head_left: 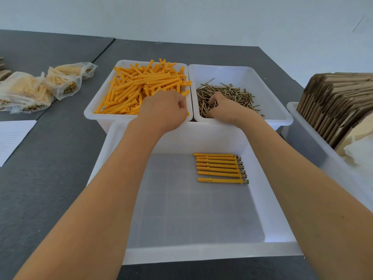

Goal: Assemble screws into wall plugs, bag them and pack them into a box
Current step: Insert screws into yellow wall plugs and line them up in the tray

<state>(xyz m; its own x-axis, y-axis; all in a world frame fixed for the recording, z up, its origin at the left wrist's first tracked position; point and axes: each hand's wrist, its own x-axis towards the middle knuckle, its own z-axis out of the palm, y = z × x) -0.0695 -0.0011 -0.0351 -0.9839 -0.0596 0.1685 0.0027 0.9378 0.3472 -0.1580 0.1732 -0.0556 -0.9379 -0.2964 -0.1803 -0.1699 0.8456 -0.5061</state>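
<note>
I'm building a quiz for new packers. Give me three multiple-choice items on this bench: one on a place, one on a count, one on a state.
1. Where do the assembled plugs lie?
A. near tray
B. plug bin
C. on the paper

2. How many assembled plugs lie there?
A. three
B. seven
C. twelve

3. What is the right hand doing?
A. resting on the table
B. reaching into the screws
C. holding a bag

Answers:
1 A, they lie in a row in the near tray.
2 B, seven lie side by side.
3 B, its fingers are curled among the screws.

Left hand (165, 109) in wall plugs (139, 87) — right hand (223, 108) in screws (232, 96).
</note>
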